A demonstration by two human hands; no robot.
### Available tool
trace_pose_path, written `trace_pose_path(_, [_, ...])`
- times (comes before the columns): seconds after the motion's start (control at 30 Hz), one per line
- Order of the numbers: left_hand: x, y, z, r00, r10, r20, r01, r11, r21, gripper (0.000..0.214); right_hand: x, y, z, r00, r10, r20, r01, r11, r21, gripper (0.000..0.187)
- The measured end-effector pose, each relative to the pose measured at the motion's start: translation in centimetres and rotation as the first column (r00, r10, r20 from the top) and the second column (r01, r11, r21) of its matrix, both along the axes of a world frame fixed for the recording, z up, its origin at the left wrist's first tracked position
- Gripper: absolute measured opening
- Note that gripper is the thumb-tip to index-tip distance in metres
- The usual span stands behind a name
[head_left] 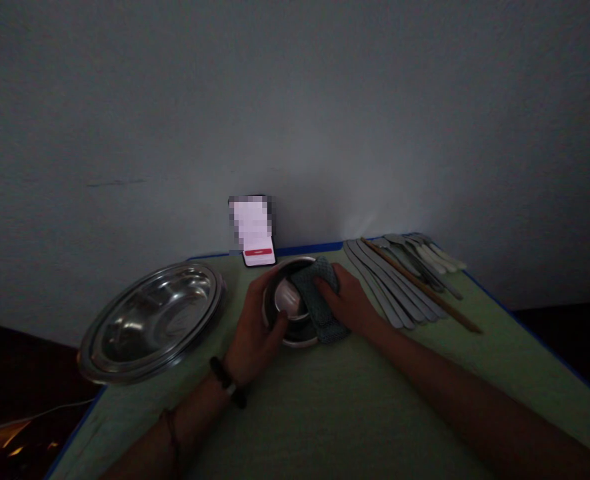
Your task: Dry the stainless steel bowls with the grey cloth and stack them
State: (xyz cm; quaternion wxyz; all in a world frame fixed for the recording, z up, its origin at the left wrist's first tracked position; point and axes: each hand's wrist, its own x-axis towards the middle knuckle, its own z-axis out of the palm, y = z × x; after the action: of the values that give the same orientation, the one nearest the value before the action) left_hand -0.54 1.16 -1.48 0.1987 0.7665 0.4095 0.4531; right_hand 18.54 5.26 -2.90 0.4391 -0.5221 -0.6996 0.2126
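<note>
Our left hand grips a round, silvery metal bowl — our right hand clasps a textured grey-green cloth over its rim.

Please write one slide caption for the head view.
Left hand holds a metal bowl, right hand a cloth over its rim, between a wide metal basin and utensils.

Two hands, one cloth, one phone show.

metal bowl: round, shiny, hollow facing viewer | grey-green cloth: textured, over bowl's right rim
</note>
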Motion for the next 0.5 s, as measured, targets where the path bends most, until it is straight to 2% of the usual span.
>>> trace_pose_path(0.33, [0.10,0.04,0.11,1.000,0.015,-0.024,-0.014,0.999,0.039,0.064,0.05,-0.10,0.21,1.000,0.005,0.005,-0.005,1.000,-0.008,0.018])
trace_pose_path(0.5, [-0.16,-0.15,0.17,0.967,0.045,-0.252,0.021,0.967,0.255,0.074,0.20,-0.01,0.31,0.999,-0.027,-0.022,0.026,0.999,-0.047,0.024])
